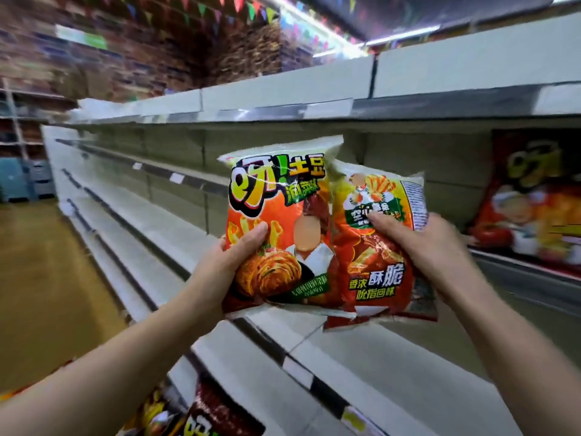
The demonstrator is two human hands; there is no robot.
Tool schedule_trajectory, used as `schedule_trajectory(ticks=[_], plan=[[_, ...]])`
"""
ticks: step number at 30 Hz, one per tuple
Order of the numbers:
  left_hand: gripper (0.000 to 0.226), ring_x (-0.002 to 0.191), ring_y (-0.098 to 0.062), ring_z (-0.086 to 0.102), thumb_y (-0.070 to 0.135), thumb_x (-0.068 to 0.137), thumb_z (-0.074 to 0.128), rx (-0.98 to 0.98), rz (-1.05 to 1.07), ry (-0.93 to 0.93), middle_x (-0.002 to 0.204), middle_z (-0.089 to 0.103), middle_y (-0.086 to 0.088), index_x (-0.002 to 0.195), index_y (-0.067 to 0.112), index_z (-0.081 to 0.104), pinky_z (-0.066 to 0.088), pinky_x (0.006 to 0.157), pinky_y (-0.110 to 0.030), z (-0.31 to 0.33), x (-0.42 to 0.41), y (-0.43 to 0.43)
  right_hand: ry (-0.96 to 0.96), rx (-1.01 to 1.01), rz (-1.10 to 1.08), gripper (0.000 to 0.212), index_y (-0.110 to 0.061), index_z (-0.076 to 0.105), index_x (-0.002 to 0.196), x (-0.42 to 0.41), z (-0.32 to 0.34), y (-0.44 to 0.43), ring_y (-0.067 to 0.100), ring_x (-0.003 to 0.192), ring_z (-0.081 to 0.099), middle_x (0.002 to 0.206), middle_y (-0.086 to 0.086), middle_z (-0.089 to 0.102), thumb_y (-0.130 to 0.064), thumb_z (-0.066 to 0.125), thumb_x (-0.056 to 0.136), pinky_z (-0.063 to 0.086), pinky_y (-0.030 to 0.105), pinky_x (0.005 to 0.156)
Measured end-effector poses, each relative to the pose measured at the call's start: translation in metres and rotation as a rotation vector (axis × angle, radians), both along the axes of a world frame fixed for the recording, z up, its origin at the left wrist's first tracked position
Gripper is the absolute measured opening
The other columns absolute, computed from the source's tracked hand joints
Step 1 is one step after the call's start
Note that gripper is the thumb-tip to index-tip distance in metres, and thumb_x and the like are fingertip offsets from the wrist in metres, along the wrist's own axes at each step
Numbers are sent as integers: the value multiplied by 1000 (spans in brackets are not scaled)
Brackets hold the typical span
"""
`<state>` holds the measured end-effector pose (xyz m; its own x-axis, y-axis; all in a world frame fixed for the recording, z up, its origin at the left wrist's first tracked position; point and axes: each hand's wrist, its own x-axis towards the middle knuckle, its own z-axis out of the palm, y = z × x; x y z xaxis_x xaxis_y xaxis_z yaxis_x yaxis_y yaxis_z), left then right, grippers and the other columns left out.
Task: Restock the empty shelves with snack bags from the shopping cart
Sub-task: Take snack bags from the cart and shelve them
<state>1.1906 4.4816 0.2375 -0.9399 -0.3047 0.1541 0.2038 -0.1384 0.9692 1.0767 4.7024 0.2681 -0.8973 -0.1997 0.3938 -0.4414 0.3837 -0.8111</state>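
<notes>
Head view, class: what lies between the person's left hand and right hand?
The orange bag, gripped by the left hand, and the red bag, gripped by the right hand, lie side by side there; the head view shows this.

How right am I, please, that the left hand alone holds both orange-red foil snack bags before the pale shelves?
No: in the head view the left hand holds one orange-red foil snack bag and the right hand the other bag, before the pale shelves.

The left snack bag (pixel 276 190) and the right snack bag (pixel 377 272) are glossy, crinkled plastic film that catches the light. The shelves (pixel 176 231) look like smooth, matt, pale painted metal, edged with shiny clear plastic price strips (pixel 267 113). The floor (pixel 37 278) is smooth.
</notes>
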Motion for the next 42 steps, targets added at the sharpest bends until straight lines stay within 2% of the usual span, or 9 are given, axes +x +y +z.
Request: schedule_trajectory(ticks=[3,7,15,18,20,24,28,33,42], plan=[[50,62,-15,72,49,63,61,-10,-117,-14,79,75,-2,102,17,65,56,49,-25,13,-15,26,69,76,-129,100,-14,68,89,2,19,39,25,78,68,84,5,72,-95,51,33,55,42,79],[51,57,-14,70,54,59,62,-72,-190,-38,75,75,0,96,20,67,56,51,-24,24,-38,49,73,103,-183,72,-17,67,72,5,36,71,28,80,69,83,7,73,-82,56,43,54,45,84],[49,75,-21,73,44,68,65,-92,-273,17,92,76,-6,107,14,65,58,55,-27,42,-93,48,56,75,-355,61,-14,67,77,-3,54,96,21,74,68,74,2,70,-72,61,60,54,35,78],[47,73,-21,73,40,68,73,-113,-266,40,89,76,-5,106,14,62,58,54,-27,45,-116,42,83,64,-440,83,-14,65,92,-10,55,97,18,74,65,81,1,68,-82,53,44,51,31,71],[61,76,-22,73,44,61,83,-94,-289,60,91,76,-5,110,16,61,57,54,-27,45,-131,39,114,65,-512,96,-15,62,100,-13,55,95,20,79,64,89,2,68,-87,49,37,52,33,76],[109,81,-25,73,61,16,88,-123,-347,66,94,75,-6,111,18,58,58,56,-29,46,-155,44,146,78,-583,108,-18,58,101,-19,53,91,22,84,65,94,1,67,-97,47,30,54,40,80],[70,74,-22,73,47,51,86,-92,-400,84,88,76,-5,108,15,60,57,53,-28,50,-172,59,175,91,-632,108,-20,59,103,-20,51,88,22,88,65,96,-1,68,-98,41,30,53,41,82],[55,73,-20,73,39,62,83,-81,-450,94,87,76,-3,106,14,61,57,54,-27,56,-191,74,205,106,-677,107,-21,56,105,-17,52,86,25,91,64,97,-1,67,-100,38,34,53,42,82],[71,75,-19,73,50,48,81,-130,-488,93,87,76,-2,108,18,61,57,57,-27,54,-213,73,182,150,-800,89,-14,45,113,-9,52,79,29,98,59,106,5,62,-84,49,59,50,43,82]])
